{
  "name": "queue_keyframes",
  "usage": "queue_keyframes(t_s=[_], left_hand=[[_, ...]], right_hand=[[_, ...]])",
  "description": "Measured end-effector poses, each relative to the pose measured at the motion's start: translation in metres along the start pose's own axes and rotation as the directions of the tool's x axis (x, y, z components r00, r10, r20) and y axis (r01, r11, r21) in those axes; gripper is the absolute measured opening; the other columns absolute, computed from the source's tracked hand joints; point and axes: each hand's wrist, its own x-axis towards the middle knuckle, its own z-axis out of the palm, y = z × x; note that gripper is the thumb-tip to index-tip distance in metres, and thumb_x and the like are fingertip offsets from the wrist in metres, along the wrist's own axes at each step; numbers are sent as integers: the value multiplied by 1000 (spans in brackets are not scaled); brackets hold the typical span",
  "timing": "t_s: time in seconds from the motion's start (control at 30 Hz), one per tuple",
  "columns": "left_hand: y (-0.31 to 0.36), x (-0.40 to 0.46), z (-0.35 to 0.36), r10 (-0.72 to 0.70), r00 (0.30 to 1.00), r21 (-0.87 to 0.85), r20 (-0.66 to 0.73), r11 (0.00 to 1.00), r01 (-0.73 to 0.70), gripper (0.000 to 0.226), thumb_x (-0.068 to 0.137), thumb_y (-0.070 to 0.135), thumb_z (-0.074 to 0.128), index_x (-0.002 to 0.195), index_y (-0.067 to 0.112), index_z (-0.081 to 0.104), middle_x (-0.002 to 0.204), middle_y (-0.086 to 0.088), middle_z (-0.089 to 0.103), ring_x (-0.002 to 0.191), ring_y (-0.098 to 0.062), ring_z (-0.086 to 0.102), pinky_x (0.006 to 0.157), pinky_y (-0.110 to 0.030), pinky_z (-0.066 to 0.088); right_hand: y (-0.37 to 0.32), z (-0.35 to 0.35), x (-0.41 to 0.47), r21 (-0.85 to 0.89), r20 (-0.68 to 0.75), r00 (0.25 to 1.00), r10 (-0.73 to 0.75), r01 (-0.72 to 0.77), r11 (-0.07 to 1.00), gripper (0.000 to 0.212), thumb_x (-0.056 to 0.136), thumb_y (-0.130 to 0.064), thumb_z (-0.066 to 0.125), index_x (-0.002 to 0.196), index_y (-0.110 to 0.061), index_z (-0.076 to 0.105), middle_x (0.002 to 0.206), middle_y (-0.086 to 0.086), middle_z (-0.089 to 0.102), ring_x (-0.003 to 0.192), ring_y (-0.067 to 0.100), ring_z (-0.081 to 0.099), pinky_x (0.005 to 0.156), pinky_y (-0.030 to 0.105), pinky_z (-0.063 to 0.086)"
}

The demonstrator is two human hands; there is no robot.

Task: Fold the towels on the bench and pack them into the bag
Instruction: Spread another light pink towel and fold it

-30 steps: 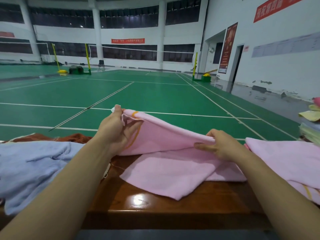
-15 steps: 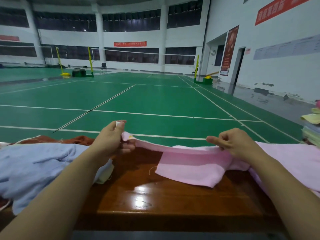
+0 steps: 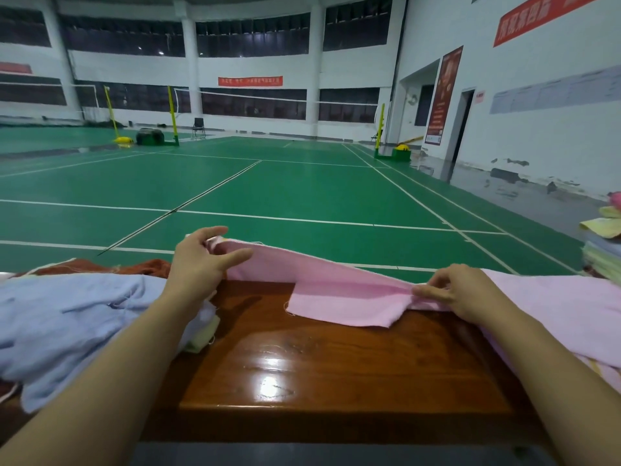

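Observation:
A pink towel (image 3: 336, 290) hangs stretched between my two hands just above the glossy wooden bench (image 3: 336, 364). My left hand (image 3: 201, 260) pinches its far left corner between thumb and fingers. My right hand (image 3: 460, 290) pinches the right end of the fold, fingers curled on the cloth. A loose flap of the towel droops onto the bench between them. No bag is in view.
A crumpled light blue towel (image 3: 77, 317) lies at the left with a rust-brown one (image 3: 141, 266) behind it. More pale pink cloth (image 3: 554, 307) is heaped at the right. A stack of folded towels (image 3: 601, 250) sits at the far right edge. Beyond lies a green court.
The pink towel was lifted off the bench and drawn taut between my hands. My hands have spread wider apart, and the camera has tilted up a little.

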Motion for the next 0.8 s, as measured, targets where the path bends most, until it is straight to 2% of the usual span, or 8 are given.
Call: queue_keyframes(t_s=[0.13, 0.2, 0.3, 0.4, 0.47, 0.53, 0.63, 0.8], left_hand=[[-5, 3, -2, 142, 989, 131, -50, 982, -134, 29, 80, 18, 85, 107, 13, 75, 89, -14, 74, 61, -15, 61, 52, -18, 50], [-6, 6, -4, 128, 988, 105, -81, 987, -119, 13, 83, 17, 81, 93, 9, 77, 80, -19, 71, 56, -17, 55, 44, -17, 44], [-3, 9, -19, 95, 995, 82, -24, 992, -93, 8, 83, 20, 81, 85, 14, 75, 76, -15, 69, 64, -21, 54, 54, -24, 44], [3, 8, -45, 74, 972, 170, 223, 979, -114, 12, 76, 16, 85, 87, 16, 78, 81, -4, 77, 73, -17, 64, 64, -22, 53], [8, 6, -59, 40, 936, 205, 349, 972, -118, 27, 65, 27, 88, 88, 15, 80, 89, 0, 79, 78, -11, 68, 73, -17, 54], [11, 7, -68, 42, 926, 254, 374, 956, -146, 34, 61, 40, 86, 84, 16, 81, 88, -3, 78, 76, -10, 67, 74, -20, 53], [14, 11, -69, 80, 925, 201, 371, 966, -164, 28, 69, 36, 81, 83, 11, 80, 84, -8, 77, 70, -10, 66, 68, -16, 53], [19, 34, -63, -38, 958, -67, 285, 996, 60, 43, 71, 35, 78, 95, 0, 71, 94, -16, 71, 80, -19, 66, 68, -29, 54]], right_hand=[[1, 4, 4, 8, -161, 987, -22, 24, 1000, 39, 85, -59, 67, 73, -21, 71, 96, 2, 65, 91, 22, 60, 75, 35, 42], [-1, 4, 2, 69, -126, 992, -28, 37, 997, 60, 82, -74, 54, 77, -16, 70, 94, 3, 67, 91, 24, 62, 80, 39, 48], [-2, 5, -3, 145, -43, 998, -46, 52, 988, 88, 59, -97, 39, 68, -13, 60, 77, -3, 67, 79, 21, 64, 78, 38, 50], [2, 2, -5, 110, 49, 998, -37, 32, 993, 65, 58, -81, 57, 82, -20, 63, 84, -3, 67, 81, 17, 60, 73, 33, 46], [5, -1, -4, 95, 46, 998, -37, 32, 995, 54, 59, -72, 65, 79, -22, 65, 78, -1, 67, 76, 17, 59, 63, 30, 42], [6, -3, -3, 120, -26, 999, -28, 31, 992, 53, 61, -70, 67, 70, -17, 66, 70, 2, 66, 69, 20, 59, 61, 32, 40], [2, -9, -1, 183, -125, 992, -19, 42, 982, 54, 67, -64, 70, 64, -12, 59, 63, 6, 58, 61, 23, 50, 57, 34, 33], [-18, -24, 9, 218, -136, 990, 21, 9, 976, 49, 82, -50, 76, 64, -12, 51, 62, 5, 45, 59, 20, 39, 56, 35, 24]])
